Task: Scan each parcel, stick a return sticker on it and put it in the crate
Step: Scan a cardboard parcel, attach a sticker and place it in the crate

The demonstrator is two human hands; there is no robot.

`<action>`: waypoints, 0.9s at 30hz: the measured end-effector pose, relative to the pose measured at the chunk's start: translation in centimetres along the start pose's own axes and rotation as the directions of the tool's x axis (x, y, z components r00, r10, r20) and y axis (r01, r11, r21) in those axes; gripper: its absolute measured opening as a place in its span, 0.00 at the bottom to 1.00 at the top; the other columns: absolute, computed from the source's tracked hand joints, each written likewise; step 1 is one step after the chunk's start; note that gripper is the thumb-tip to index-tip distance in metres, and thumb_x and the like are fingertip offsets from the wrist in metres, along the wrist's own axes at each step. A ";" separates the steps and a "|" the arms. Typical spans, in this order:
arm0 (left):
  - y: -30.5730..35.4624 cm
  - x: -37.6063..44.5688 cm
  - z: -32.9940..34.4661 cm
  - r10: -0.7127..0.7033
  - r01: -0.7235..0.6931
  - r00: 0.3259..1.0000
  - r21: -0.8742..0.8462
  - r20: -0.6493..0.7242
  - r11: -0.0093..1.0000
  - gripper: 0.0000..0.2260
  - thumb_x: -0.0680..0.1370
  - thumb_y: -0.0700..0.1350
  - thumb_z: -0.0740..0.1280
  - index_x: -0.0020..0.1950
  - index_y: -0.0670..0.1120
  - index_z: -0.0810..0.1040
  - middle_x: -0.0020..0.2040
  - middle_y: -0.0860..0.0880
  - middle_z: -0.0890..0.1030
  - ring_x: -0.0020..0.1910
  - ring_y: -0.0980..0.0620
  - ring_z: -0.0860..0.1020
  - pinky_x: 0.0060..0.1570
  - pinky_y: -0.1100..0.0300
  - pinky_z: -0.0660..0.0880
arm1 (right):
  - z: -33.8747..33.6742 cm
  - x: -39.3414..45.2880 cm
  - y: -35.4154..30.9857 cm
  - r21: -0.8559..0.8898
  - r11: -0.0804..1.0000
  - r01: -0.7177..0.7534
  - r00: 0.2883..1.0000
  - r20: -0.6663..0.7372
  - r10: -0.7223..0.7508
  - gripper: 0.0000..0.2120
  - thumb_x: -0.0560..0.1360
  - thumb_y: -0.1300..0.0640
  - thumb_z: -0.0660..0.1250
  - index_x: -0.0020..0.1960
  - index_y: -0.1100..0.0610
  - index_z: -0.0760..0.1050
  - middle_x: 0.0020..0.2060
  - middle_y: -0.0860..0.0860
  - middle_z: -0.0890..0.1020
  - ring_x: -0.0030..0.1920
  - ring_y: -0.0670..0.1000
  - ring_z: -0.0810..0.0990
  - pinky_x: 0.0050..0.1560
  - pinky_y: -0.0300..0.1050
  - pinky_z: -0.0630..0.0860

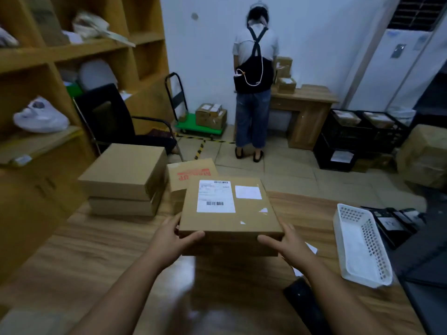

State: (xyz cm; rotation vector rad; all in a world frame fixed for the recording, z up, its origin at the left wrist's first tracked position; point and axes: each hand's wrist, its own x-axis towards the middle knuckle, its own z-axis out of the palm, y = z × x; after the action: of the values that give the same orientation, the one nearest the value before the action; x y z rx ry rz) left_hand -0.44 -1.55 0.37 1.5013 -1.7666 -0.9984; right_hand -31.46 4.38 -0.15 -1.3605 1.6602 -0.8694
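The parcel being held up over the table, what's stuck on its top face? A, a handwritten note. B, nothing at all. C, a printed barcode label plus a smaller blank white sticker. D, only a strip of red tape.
C: the parcel, held at its near corners by the left hand and right hand, carries a shipping label with barcodes and beside it a smaller white sticker.

label text (215,195) unreadable | dark object (305,308) blurred | shelf (72,48) cut off left
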 end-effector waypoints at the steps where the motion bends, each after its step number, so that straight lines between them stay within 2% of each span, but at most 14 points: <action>1: 1.2 -0.3 -0.6 0.020 -0.020 1.000 -0.005 -0.019 1.000 0.26 0.69 0.50 0.78 0.63 0.58 0.71 0.53 0.58 0.73 0.49 0.65 0.75 0.47 0.71 0.74 | -0.5 0.1 -1.0 -0.006 1.000 0.030 0.999 -0.018 -0.030 0.39 0.64 0.36 0.76 0.70 0.37 0.63 0.63 0.45 0.69 0.64 0.49 0.71 0.67 0.52 0.71; 2: 2.4 -0.9 -1.2 0.036 -0.037 0.998 -0.008 -0.053 0.999 0.26 0.70 0.47 0.78 0.63 0.58 0.71 0.53 0.60 0.72 0.48 0.69 0.75 0.43 0.74 0.73 | -1.1 0.0 -2.2 -0.013 0.997 0.076 0.997 -0.024 -0.077 0.39 0.64 0.36 0.75 0.71 0.37 0.63 0.63 0.45 0.69 0.65 0.48 0.71 0.67 0.53 0.71; 4: 4.3 -2.3 -2.6 0.061 -0.064 0.989 -0.017 -0.138 0.998 0.28 0.70 0.44 0.78 0.66 0.55 0.71 0.55 0.57 0.74 0.48 0.74 0.74 0.43 0.79 0.70 | -1.9 -0.4 -4.4 -0.023 0.984 0.176 0.984 -0.017 -0.176 0.37 0.69 0.41 0.75 0.72 0.38 0.61 0.62 0.45 0.69 0.64 0.47 0.70 0.67 0.50 0.70; 6: 5.9 -4.4 -4.2 0.087 -0.092 0.969 -0.010 -0.231 0.996 0.33 0.68 0.45 0.79 0.70 0.52 0.71 0.59 0.53 0.75 0.54 0.68 0.75 0.48 0.78 0.70 | -2.0 -0.5 -6.6 -0.026 0.959 0.282 0.960 0.002 -0.282 0.35 0.71 0.48 0.75 0.71 0.37 0.60 0.62 0.45 0.69 0.63 0.45 0.70 0.63 0.44 0.70; 8: 6.6 -6.6 -5.9 0.073 -0.094 0.946 -0.050 -0.316 0.994 0.38 0.66 0.48 0.81 0.73 0.52 0.69 0.63 0.53 0.75 0.57 0.62 0.76 0.55 0.69 0.74 | -1.1 -0.5 -8.6 -0.024 0.933 0.360 0.933 0.029 -0.360 0.37 0.70 0.51 0.76 0.71 0.37 0.60 0.62 0.44 0.69 0.62 0.43 0.69 0.60 0.38 0.67; 10: 7.1 -9.6 -7.9 0.032 -0.085 0.912 -0.112 -0.408 0.990 0.41 0.66 0.45 0.81 0.75 0.53 0.66 0.63 0.53 0.76 0.56 0.66 0.76 0.50 0.72 0.74 | 0.6 -0.5 -10.5 -0.015 0.904 0.427 0.901 0.084 -0.425 0.38 0.68 0.52 0.78 0.71 0.38 0.60 0.63 0.45 0.69 0.63 0.42 0.69 0.59 0.32 0.64; 12: 6.9 -12.8 -10.1 0.006 -0.080 0.867 -0.128 -0.498 0.989 0.42 0.66 0.41 0.80 0.76 0.52 0.64 0.64 0.53 0.75 0.53 0.73 0.75 0.45 0.76 0.73 | 3.0 -0.7 -12.7 0.009 0.873 0.487 0.861 0.167 -0.481 0.40 0.68 0.51 0.78 0.73 0.41 0.60 0.66 0.44 0.67 0.66 0.41 0.67 0.62 0.32 0.63; 14: 6.2 -16.3 -12.5 -0.021 -0.062 0.819 -0.124 -0.573 0.990 0.43 0.66 0.41 0.80 0.76 0.53 0.63 0.66 0.54 0.74 0.53 0.75 0.73 0.45 0.77 0.72 | 5.8 -1.7 -15.2 0.054 0.848 0.528 0.818 0.237 -0.524 0.37 0.69 0.51 0.77 0.70 0.39 0.60 0.66 0.43 0.66 0.64 0.33 0.68 0.60 0.26 0.64; 16: 5.4 -19.8 -14.7 -0.055 -0.039 0.760 -0.129 -0.648 0.991 0.43 0.66 0.42 0.80 0.76 0.55 0.63 0.66 0.56 0.74 0.56 0.73 0.73 0.46 0.77 0.72 | 9.1 -2.7 -17.7 0.109 0.818 0.565 0.775 0.271 -0.571 0.38 0.70 0.55 0.77 0.72 0.41 0.59 0.65 0.44 0.66 0.54 0.23 0.69 0.51 0.20 0.66; 17: 4.9 -21.4 -15.7 -0.072 -0.029 0.728 -0.135 -0.682 0.990 0.43 0.66 0.42 0.80 0.76 0.56 0.62 0.66 0.57 0.74 0.57 0.72 0.72 0.46 0.77 0.72 | 10.9 -3.2 -18.9 0.131 0.799 0.587 0.749 0.287 -0.597 0.40 0.70 0.54 0.77 0.74 0.42 0.58 0.67 0.43 0.66 0.54 0.23 0.69 0.54 0.22 0.68; 19: 3.6 -24.6 -17.6 -0.105 -0.008 0.659 -0.147 -0.745 0.989 0.44 0.67 0.42 0.80 0.76 0.58 0.61 0.65 0.60 0.73 0.55 0.74 0.71 0.45 0.78 0.71 | 14.8 -4.1 -21.3 0.142 0.761 0.633 0.690 0.342 -0.638 0.43 0.69 0.48 0.77 0.76 0.39 0.55 0.69 0.41 0.67 0.62 0.32 0.69 0.67 0.37 0.67; 21: 2.3 -27.9 -19.7 -0.128 0.019 0.585 -0.144 -0.801 0.989 0.44 0.67 0.43 0.79 0.76 0.59 0.59 0.64 0.62 0.71 0.56 0.73 0.71 0.46 0.78 0.70 | 19.1 -5.0 -23.5 0.181 0.744 0.644 0.635 0.417 -0.651 0.46 0.68 0.44 0.77 0.77 0.37 0.53 0.70 0.41 0.67 0.68 0.39 0.67 0.71 0.46 0.66; 24: 0.1 -33.2 -23.5 -0.159 0.112 0.471 -0.120 -0.868 0.986 0.44 0.68 0.46 0.79 0.76 0.61 0.58 0.65 0.63 0.68 0.60 0.63 0.70 0.54 0.71 0.68 | 26.3 -7.4 -26.9 0.219 0.716 0.663 0.563 0.485 -0.669 0.50 0.67 0.43 0.77 0.79 0.39 0.49 0.74 0.39 0.63 0.72 0.41 0.65 0.73 0.50 0.66; 27: -2.2 -39.0 -27.6 -0.192 0.208 0.350 -0.123 -0.917 0.970 0.44 0.67 0.50 0.79 0.76 0.63 0.56 0.67 0.62 0.67 0.63 0.58 0.69 0.60 0.59 0.69 | 33.8 -10.9 -30.3 0.281 0.678 0.679 0.473 0.539 -0.697 0.50 0.69 0.46 0.77 0.79 0.39 0.46 0.74 0.36 0.60 0.72 0.40 0.63 0.71 0.45 0.65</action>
State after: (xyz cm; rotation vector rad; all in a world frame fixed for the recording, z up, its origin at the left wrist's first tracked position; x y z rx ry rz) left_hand 30.44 32.31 14.04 1.7805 -0.7327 -0.0606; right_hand 12.97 8.85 13.47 -2.0749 0.5363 -0.7321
